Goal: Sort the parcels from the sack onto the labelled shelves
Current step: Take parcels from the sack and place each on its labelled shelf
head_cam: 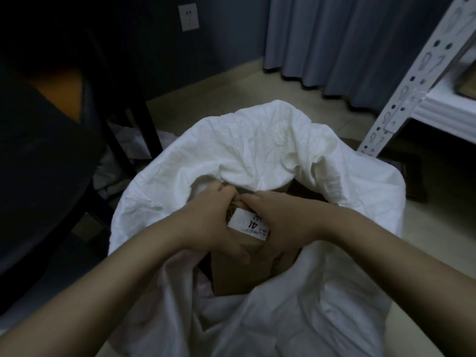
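A big white cloth sack stands open on the floor below me. Inside its mouth sits a brown cardboard parcel with a white label on top, printed with what looks like "41". My left hand grips the parcel's left side, thumb across its top. My right hand grips the right side, fingers curled over the far edge next to the label. Both hands are down in the sack's opening. The parcel's lower part is hidden by the sack.
A white metal shelf rack stands at the right, a brown box on its shelf and dark cartons on the floor under it. A dark chair is at the left. Grey curtains hang behind.
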